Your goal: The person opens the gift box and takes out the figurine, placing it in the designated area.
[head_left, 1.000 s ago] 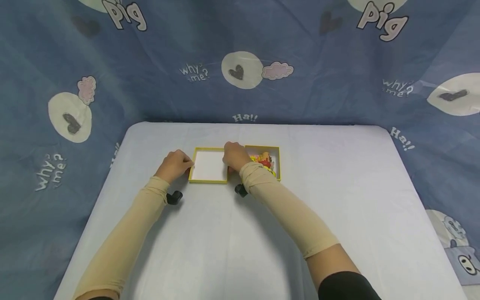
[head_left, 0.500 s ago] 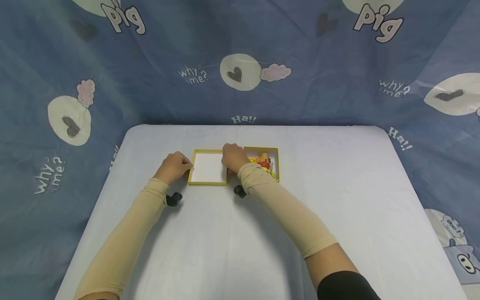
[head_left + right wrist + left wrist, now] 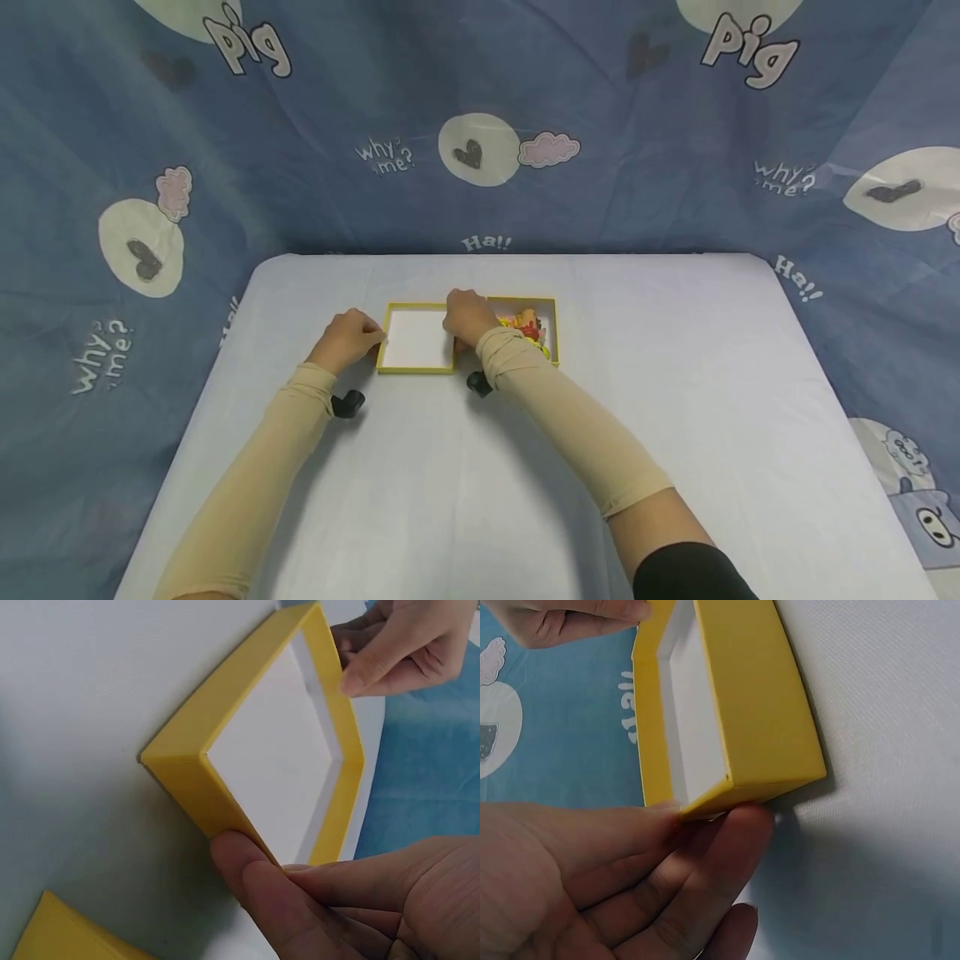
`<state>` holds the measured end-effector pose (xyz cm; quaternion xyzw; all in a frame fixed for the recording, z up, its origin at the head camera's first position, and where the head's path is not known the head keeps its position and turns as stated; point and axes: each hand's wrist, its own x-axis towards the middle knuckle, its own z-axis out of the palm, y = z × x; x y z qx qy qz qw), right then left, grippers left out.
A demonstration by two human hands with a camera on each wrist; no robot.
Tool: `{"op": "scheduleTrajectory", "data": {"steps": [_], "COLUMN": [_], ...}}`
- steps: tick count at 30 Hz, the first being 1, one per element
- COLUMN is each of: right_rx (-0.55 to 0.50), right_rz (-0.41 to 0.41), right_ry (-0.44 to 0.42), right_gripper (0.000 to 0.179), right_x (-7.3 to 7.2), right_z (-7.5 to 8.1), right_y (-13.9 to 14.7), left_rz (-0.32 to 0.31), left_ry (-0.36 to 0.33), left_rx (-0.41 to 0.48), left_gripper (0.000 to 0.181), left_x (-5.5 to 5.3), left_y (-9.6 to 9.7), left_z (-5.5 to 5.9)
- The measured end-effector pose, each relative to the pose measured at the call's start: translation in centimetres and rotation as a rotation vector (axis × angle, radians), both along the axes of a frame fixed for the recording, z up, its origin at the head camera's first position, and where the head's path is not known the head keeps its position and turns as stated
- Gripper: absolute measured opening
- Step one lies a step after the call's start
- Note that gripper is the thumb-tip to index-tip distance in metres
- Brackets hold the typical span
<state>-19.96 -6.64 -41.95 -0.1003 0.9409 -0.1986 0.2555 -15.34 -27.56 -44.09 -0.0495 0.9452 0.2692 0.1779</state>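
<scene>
Yellow on its walls and white on its bottom, a shallow rectangular box (image 3: 417,338) is between our two hands in the head view, near the far edge of the white-covered table (image 3: 420,483). Our left hand (image 3: 347,340) is at its left wall, our right hand (image 3: 469,317) at its right wall. Just to the right we see a second yellow-rimmed rectangular box (image 3: 556,329) with small red, yellow and orange toys (image 3: 529,323) inside; our right beige sleeve (image 3: 570,412) partly covers it. In the left wrist view, our left thumb and fingers pinch the first box's wall near one corner. In the right wrist view, our right thumb and fingers pinch the opposite wall; we cannot tell if its whole bottom touches the table.
</scene>
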Motion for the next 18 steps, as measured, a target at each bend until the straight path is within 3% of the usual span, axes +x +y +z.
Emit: {"op": "scheduleTrajectory", "data": {"steps": [5, 12, 18], "right_rx": [-0.003, -0.043, -0.060], "right_rz": [-0.006, 0.058, 0.154], "right_ry": [0.023, 0.151, 0.145], "right_gripper": [0.024, 0.017, 0.038], "right_x": [0.2, 0.8, 1.2], "right_z": [0.1, 0.5, 2.6], "right_y": [0.1, 0.7, 2.8], "left_rz": [0.013, 0.028, 0.050], "left_ry": [0.006, 0.034, 0.196], "left_rx": [0.016, 0.002, -0.004], "left_gripper": [0.032, 0.041, 0.061], "left_x": [0.4, 1.1, 2.1], "left_y": [-0.1, -0.6, -0.9], "left_z": [0.1, 0.4, 1.6]}}
